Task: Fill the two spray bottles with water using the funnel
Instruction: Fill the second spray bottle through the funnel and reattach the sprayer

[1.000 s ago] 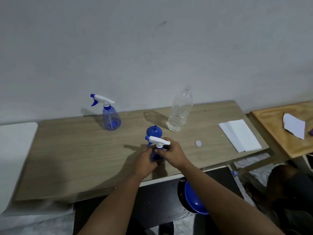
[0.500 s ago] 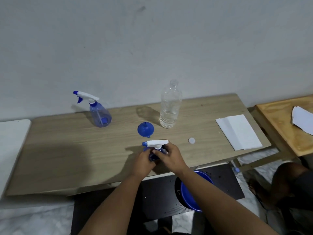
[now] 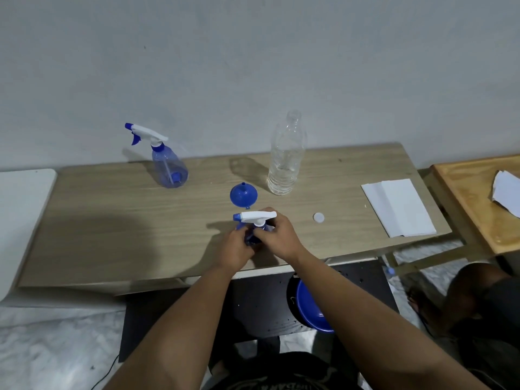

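A small blue spray bottle (image 3: 254, 220) with a white trigger head stands near the table's front edge. My left hand (image 3: 235, 247) grips its body, which is mostly hidden. My right hand (image 3: 277, 236) holds it at the collar under the trigger head. Just behind it a blue funnel (image 3: 243, 195) lies mouth-down on the table. A second blue spray bottle (image 3: 166, 164), head on, stands at the back left. A clear plastic water bottle (image 3: 285, 161), uncapped and with a little water at the bottom, stands at the back middle. Its white cap (image 3: 318, 217) lies to the right of my hands.
The wooden table (image 3: 112, 220) stands against a grey wall. Folded white paper (image 3: 399, 211) lies at its right end. A second wooden table (image 3: 467, 204) with paper stands to the right. A blue basin (image 3: 309, 309) sits below the front edge, and a white surface (image 3: 19, 209) lies to the left.
Both hands have stayed on the near spray bottle, with slight shifts of the fingers at its collar. The camera view has tilted and moved; the other objects have not moved on the table.
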A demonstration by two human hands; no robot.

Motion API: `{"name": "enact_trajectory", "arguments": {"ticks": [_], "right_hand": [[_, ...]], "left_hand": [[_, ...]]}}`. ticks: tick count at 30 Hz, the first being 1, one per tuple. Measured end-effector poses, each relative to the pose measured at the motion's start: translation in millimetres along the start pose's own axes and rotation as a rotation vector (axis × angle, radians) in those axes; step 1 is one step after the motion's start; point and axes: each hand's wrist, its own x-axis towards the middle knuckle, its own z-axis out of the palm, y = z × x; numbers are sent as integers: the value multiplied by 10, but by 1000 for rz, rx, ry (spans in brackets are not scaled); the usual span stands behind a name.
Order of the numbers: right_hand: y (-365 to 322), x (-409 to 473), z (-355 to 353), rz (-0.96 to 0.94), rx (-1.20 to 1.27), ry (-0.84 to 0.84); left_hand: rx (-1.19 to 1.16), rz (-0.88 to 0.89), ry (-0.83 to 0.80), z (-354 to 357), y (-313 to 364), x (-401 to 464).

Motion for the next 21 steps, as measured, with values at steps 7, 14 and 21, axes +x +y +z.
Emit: {"name": "enact_trajectory", "arguments": {"ticks": [7,14,21], "right_hand": [[-13,23,61,35,26,-37],[-16,14,43,37,37,-26],[20,-28,100,38,40,34]], "left_hand": [[39,-7,0,-36,12,-38],[42,-9,-18,-49,-1,-29],[61,34,-19,-67,42,-101]]}}
